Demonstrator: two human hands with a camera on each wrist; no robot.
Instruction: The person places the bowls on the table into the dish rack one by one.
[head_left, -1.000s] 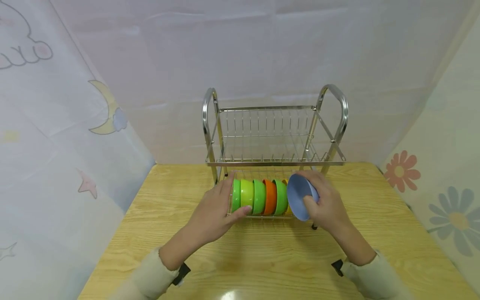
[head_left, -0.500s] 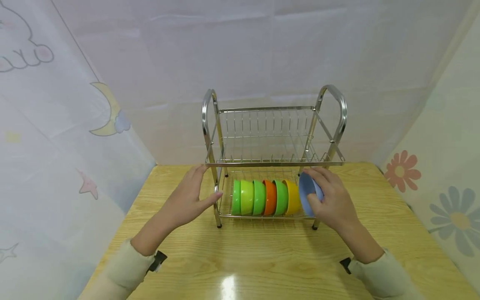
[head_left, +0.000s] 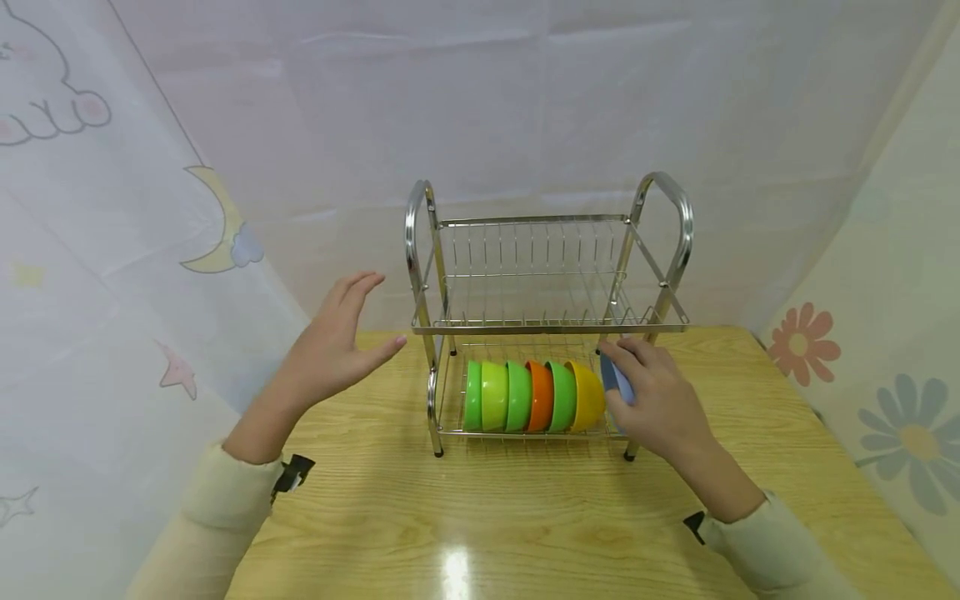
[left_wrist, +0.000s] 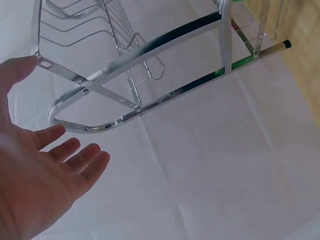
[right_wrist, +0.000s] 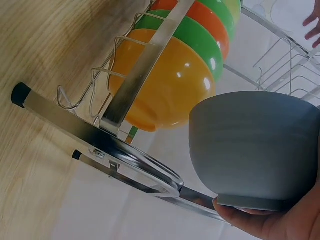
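My right hand (head_left: 663, 408) grips a blue bowl (head_left: 624, 388) at the right end of a row of bowls on the rack's lower tier. In the right wrist view the blue bowl (right_wrist: 255, 145) looks grey, and fingers hold it by its foot. Beside it is a yellow bowl (head_left: 588, 396), followed leftward by a green bowl (head_left: 561, 396), an orange bowl (head_left: 538, 396) and several more green ones, all on their sides. Off to the left of the rack, my left hand (head_left: 322, 354) is in the air, holding nothing, with its fingers spread from the thumb.
The two-tier metal dish rack (head_left: 551, 330) stands on a wooden table (head_left: 525, 517). Its upper tier lies above the bowls, between two looped side frames. Patterned cloth (head_left: 480, 100) hangs behind and at both sides.
My left hand has left the bowls and moved left and up, away from the rack. My right hand has shifted slightly right with the blue bowl, which has turned more edge-on.
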